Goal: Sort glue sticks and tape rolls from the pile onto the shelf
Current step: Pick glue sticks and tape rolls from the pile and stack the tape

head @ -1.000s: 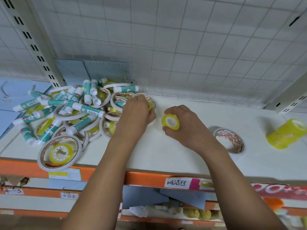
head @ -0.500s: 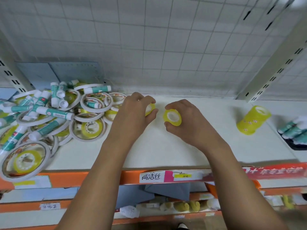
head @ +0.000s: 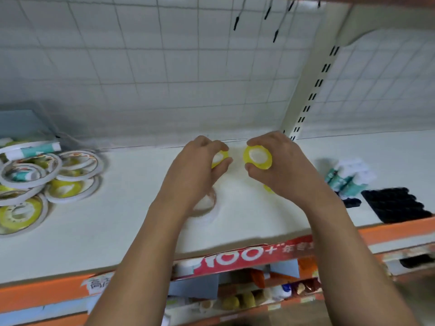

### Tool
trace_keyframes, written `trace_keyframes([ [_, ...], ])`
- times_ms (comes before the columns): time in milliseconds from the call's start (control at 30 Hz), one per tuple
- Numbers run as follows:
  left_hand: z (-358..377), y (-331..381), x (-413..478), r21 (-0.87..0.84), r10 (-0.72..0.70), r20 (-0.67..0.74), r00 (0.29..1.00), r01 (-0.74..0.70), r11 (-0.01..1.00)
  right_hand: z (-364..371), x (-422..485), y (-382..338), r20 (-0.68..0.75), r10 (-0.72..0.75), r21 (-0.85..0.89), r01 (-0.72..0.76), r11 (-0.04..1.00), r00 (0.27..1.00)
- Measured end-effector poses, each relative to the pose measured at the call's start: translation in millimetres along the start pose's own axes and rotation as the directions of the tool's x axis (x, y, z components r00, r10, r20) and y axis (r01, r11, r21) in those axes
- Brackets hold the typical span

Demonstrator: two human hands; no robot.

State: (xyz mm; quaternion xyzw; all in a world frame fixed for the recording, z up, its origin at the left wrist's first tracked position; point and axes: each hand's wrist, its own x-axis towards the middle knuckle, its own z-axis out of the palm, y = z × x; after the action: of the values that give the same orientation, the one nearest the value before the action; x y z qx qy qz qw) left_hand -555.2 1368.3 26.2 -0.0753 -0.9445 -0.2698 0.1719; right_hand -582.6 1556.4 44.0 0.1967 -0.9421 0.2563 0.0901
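Your left hand pinches a yellow roll, your right hand grips a second roll, both over the shelf. Set them flat by the ring, clear of the glue sticks and the pile.

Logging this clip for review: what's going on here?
At a white shelf, a person's left hand pinches a small yellow tape roll and the right hand grips a second yellow tape roll, both held over the board. The unsorted pile of tape rolls and glue sticks lies far left; green-and-white glue sticks lie at right.
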Motion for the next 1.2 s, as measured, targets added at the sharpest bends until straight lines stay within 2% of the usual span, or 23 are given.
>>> trace_keyframes([
  [133,29.2,28.9,18.8,-0.003,-0.004,0.000,1.000,0.004,1.000,-18.4,5.5,42.2,-0.009,0.006,-0.009,-0.006,1.000,1.000],
  [267,48.4,46.7,29.7,0.003,-0.029,-0.019,0.999,0.029,1.000,-26.0,11.4,71.9,0.056,-0.020,0.002,0.020,1.000,0.998],
  [567,62.5,70.6,41.2,0.025,-0.073,-0.042,0.996,0.075,0.997,-25.6,16.6,95.1,0.129,-0.087,0.104,0.074,0.992,0.988],
  [933,78.5,102.4,62.3,-0.003,0.040,0.034,0.999,-0.040,0.999,-39.9,8.7,127.6,0.190,0.057,0.159,-0.088,0.983,0.980],
  [1100,88.5,106.2,61.9,-0.011,0.055,0.067,0.996,-0.054,0.998,-39.1,5.9,129.8,0.187,0.024,0.163,-0.055,0.985,0.982],
  [1200,87.4,100.8,57.7,-0.029,0.018,0.059,0.998,-0.017,0.999,-38.6,4.8,127.9,0.196,0.009,0.176,-0.045,0.983,0.981],
])
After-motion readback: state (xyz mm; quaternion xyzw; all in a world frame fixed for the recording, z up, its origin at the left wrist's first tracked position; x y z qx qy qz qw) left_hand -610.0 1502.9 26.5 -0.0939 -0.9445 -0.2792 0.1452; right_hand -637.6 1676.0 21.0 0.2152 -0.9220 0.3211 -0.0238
